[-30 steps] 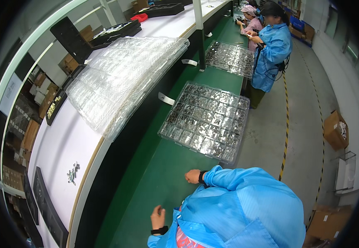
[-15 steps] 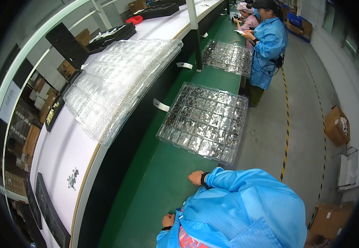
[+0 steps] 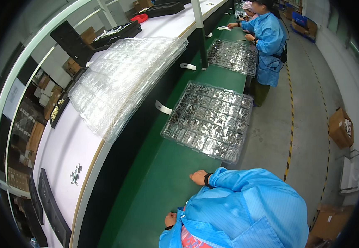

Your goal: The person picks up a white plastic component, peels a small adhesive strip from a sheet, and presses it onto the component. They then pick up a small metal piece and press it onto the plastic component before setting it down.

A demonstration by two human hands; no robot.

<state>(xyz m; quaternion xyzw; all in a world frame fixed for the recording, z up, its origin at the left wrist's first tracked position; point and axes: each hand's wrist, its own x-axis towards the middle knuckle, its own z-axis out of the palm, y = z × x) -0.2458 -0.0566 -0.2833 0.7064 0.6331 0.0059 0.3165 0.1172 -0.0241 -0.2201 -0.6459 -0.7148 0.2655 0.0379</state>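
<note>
My right hand (image 3: 198, 177) rests on the green bench top (image 3: 163, 173), a black band round its wrist. Its fingers are curled in and nothing shows in them. Lower down, my left hand (image 3: 170, 219) also lies curled on the bench, partly covered by its blue sleeve. I see nothing held in it either. Beyond my right hand, and apart from it, lies a clear tray (image 3: 207, 122) split into many square pockets. The pockets hold small dark and silvery pieces.
Another filled tray (image 3: 233, 56) lies farther along, beside a co-worker in a blue coat (image 3: 266, 35). Clear empty-looking trays (image 3: 121, 82) are stacked on the raised white shelf (image 3: 63, 144). Small metal parts (image 3: 76, 174) lie there too. A post (image 3: 200, 33) rises by the bench.
The co-worker's arm has reached out over the bench with a white piece. My view has shifted slightly; my hands stay in place on the bench.
</note>
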